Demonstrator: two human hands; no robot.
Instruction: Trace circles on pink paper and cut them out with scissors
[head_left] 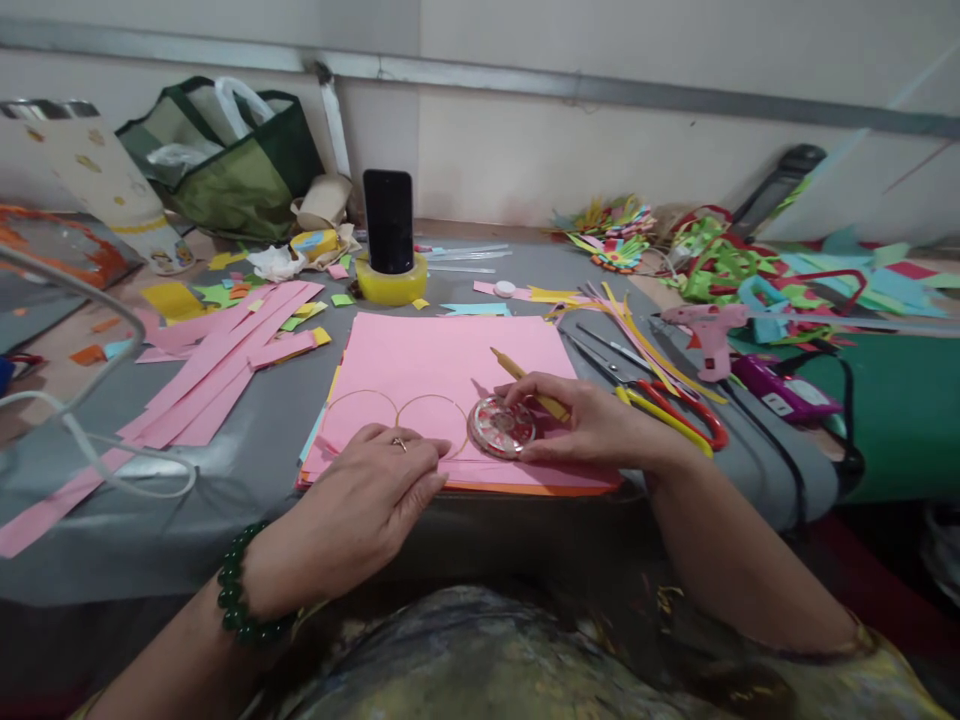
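A stack of pink paper lies on the grey table in front of me, with two pencilled circles drawn near its front edge. My left hand rests flat on the paper's front left corner, fingers together and stretched out, a ring on one finger. My right hand holds a yellow pencil and its fingertips touch a round red-and-silver lid lying on the paper.
A black phone stands in a yellow tape roll behind the paper. Pink strips lie left. Scissors, a pink glue gun and coloured paper scraps crowd the right. A green bag stands at back left.
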